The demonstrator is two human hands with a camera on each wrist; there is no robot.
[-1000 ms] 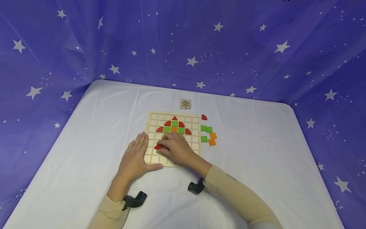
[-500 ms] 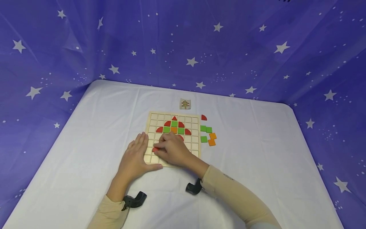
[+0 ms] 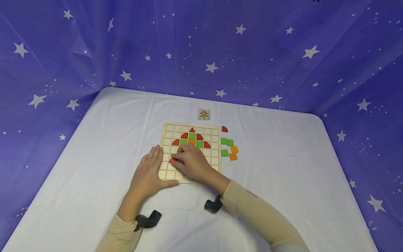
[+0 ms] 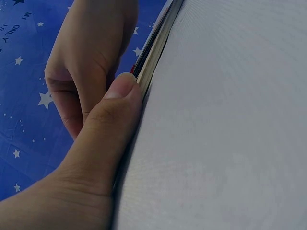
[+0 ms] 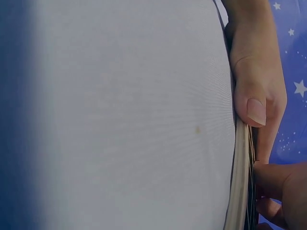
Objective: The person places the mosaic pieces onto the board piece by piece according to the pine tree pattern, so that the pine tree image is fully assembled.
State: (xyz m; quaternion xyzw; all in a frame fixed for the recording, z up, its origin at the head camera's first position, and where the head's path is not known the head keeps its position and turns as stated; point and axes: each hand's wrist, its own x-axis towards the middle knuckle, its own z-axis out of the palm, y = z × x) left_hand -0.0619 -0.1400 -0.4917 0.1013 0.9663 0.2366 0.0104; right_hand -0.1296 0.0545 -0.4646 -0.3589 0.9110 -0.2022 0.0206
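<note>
A wooden grid board (image 3: 215,161) lies on the table with red, green and orange pieces set in its upper cells. My right hand (image 3: 194,163) is over the lower middle of the board, pinching a red piece (image 3: 172,160) between thumb and fingers. Only part of that piece shows; its curved outline resembles the red quarter circles above. The cells under the right hand are hidden. My left hand (image 3: 147,176) rests along the board's left side with straight fingers, its thumb (image 4: 112,103) against the near edge.
Right of the board lie a red quarter circle (image 3: 225,129), several loose green squares (image 3: 225,153) and two orange squares (image 3: 233,156). A small pattern card (image 3: 204,114) showing a tree sits beyond the board. A purple starry curtain (image 3: 201,45) borders the white table (image 3: 283,168).
My right hand shifted left and slightly nearer with the red piece, then back up and a little right. The left hand and board stayed put.
</note>
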